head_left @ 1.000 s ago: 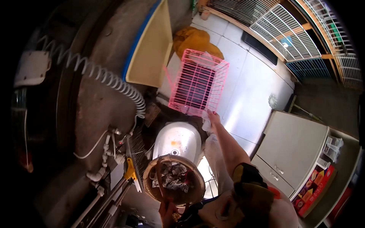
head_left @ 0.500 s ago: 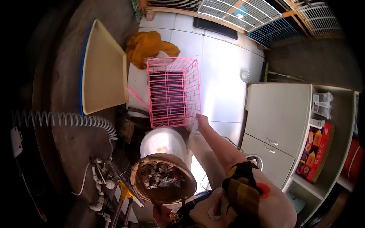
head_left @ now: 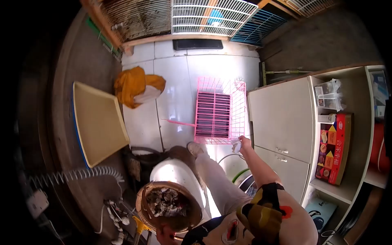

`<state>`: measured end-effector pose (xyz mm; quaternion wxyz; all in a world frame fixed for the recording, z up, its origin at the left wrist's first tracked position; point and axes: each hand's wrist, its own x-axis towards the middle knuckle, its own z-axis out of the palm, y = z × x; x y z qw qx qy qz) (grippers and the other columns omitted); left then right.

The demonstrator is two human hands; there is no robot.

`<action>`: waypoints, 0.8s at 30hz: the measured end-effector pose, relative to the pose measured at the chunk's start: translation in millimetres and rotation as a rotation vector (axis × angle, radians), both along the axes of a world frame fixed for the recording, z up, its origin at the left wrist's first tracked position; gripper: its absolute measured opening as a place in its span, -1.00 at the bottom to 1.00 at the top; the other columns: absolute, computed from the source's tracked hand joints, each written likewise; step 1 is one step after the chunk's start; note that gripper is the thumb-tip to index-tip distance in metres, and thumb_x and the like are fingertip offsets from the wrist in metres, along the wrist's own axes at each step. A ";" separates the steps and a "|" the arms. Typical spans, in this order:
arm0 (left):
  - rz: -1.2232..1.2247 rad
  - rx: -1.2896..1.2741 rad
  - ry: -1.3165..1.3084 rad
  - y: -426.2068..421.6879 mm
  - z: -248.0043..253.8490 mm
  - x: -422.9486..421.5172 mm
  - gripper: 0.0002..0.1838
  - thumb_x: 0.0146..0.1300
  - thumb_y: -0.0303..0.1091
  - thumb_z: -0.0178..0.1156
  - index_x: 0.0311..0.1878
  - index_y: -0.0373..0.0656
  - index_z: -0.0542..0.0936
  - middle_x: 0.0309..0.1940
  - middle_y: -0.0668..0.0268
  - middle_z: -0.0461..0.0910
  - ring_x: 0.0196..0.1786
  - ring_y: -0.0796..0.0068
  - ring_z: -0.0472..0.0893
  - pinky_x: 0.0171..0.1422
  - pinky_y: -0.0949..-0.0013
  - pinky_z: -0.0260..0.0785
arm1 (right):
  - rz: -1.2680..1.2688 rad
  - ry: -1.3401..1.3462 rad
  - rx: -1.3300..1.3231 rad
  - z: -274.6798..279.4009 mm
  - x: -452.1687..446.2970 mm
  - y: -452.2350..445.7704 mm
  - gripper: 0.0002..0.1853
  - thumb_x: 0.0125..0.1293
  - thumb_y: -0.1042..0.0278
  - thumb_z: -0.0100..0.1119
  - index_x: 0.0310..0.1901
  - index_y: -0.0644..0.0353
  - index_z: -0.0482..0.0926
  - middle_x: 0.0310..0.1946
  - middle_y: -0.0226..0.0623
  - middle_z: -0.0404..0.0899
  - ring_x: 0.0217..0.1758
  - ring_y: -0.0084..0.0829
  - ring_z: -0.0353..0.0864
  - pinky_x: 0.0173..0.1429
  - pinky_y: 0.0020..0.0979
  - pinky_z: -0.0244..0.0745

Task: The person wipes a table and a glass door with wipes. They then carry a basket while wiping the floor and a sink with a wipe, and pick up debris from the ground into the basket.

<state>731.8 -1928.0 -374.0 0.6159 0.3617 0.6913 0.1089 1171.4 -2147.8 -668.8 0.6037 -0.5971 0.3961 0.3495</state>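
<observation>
My right hand, arm stretched forward, is closed at the near right corner of a pink wire cage. A crumpled whitish piece, like thin plastic or tissue, shows by the fingers. Dark slats or a tray show through the cage bars, and a pink wire part sticks out to its left. My left hand, low in view and partly in shadow, grips the near edge of a round woven basket. Shredded paper-like scraps lie in the basket. It is tilted in front of a white rounded bin-like object.
A mustard cloth lies on the white tiled floor. At left leans a cream tray with a blue edge. Barred cages line the back. Right are a cabinet and shelves with a red box. A coiled hose hangs left.
The pink cage has moved rightward with my right hand, away from the mustard cloth. The view has shifted too. My left hand stays at the basket.
</observation>
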 end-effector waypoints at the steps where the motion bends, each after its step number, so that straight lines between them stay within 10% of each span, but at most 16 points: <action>1: 0.038 0.003 0.007 4.7 6.5 14.1 -0.88 0.30 -0.35 0.05 -0.22 -0.19 0.42 -0.59 0.45 0.32 -0.57 0.64 0.24 -0.53 0.52 0.10 | -0.034 -0.001 0.023 -8.0 16.7 -4.6 -0.77 0.20 0.28 -0.12 -0.23 0.27 0.36 -0.41 -0.01 0.46 -0.51 -0.10 0.44 -0.36 0.09 0.43; 2: 0.078 0.003 0.018 8.7 13.6 24.8 -0.90 0.29 -0.37 0.05 -0.28 -0.18 0.41 -0.59 0.44 0.31 -0.57 0.63 0.23 -0.52 0.51 0.09 | -0.067 0.003 0.042 -12.5 30.5 -8.5 -0.77 0.20 0.28 -0.13 -0.23 0.27 0.36 -0.41 -0.01 0.46 -0.51 -0.10 0.43 -0.35 0.09 0.43; 3: -0.590 0.439 0.103 12.2 1.6 7.7 -0.83 0.31 -0.37 0.03 -0.42 -0.16 0.38 -0.64 0.42 0.27 -0.61 0.62 0.18 -0.52 0.48 0.04 | -0.122 0.009 0.045 -12.2 43.8 -8.2 -0.77 0.22 0.28 -0.15 -0.23 0.27 0.36 -0.36 0.00 0.46 -0.46 -0.09 0.45 -0.32 0.09 0.43; 8: 0.054 0.088 0.178 68.6 90.6 145.1 -0.84 0.31 -0.40 0.01 -0.42 -0.18 0.40 -0.66 0.40 0.29 -0.61 0.56 0.17 -0.50 0.40 0.07 | -0.299 0.053 0.121 21.4 116.3 7.0 -0.66 0.31 0.24 -0.31 -0.10 0.28 0.38 -0.15 -0.03 0.49 -0.18 -0.03 0.50 -0.13 0.12 0.41; 12: -0.546 0.647 0.283 101.3 136.4 201.4 -0.79 0.32 -0.38 0.01 -0.46 -0.15 0.34 -0.62 0.39 0.26 -0.52 0.56 0.21 -0.39 0.44 0.13 | -0.315 0.079 0.257 46.3 145.9 16.8 -0.57 0.31 0.19 -0.36 0.02 0.29 0.39 -0.18 -0.08 0.52 -0.22 -0.06 0.52 -0.08 0.13 0.38; 13: 0.041 0.217 -0.013 114.9 141.2 206.9 -0.76 0.32 -0.36 0.01 -0.50 -0.13 0.32 -0.63 0.40 0.23 -0.52 0.53 0.21 -0.39 0.40 0.14 | -0.333 0.087 0.299 49.7 153.7 19.9 -0.57 0.31 0.19 -0.35 0.02 0.29 0.39 -0.22 -0.10 0.53 -0.25 -0.06 0.52 -0.09 0.13 0.39; 18: 0.089 0.331 -0.028 130.5 175.8 252.1 -0.74 0.33 -0.35 0.04 -0.51 -0.13 0.34 -0.66 0.43 0.22 -0.56 0.57 0.18 -0.47 0.42 0.05 | -0.489 0.055 0.751 19.7 179.7 5.4 -0.61 0.35 0.13 -0.37 -0.01 0.16 0.38 -0.27 -0.19 0.48 -0.27 -0.09 0.46 -0.23 0.13 0.37; 24: -0.176 0.530 -0.183 173.6 154.8 269.5 -0.77 0.29 -0.41 0.08 -0.05 -0.31 0.47 -0.25 0.25 0.54 -0.24 0.46 0.49 -0.13 0.35 0.38 | -0.389 -0.143 0.723 130.8 197.4 4.4 -0.66 0.33 0.14 -0.29 -0.02 0.03 0.43 -0.27 -0.30 0.52 -0.29 -0.28 0.48 -0.29 -0.07 0.44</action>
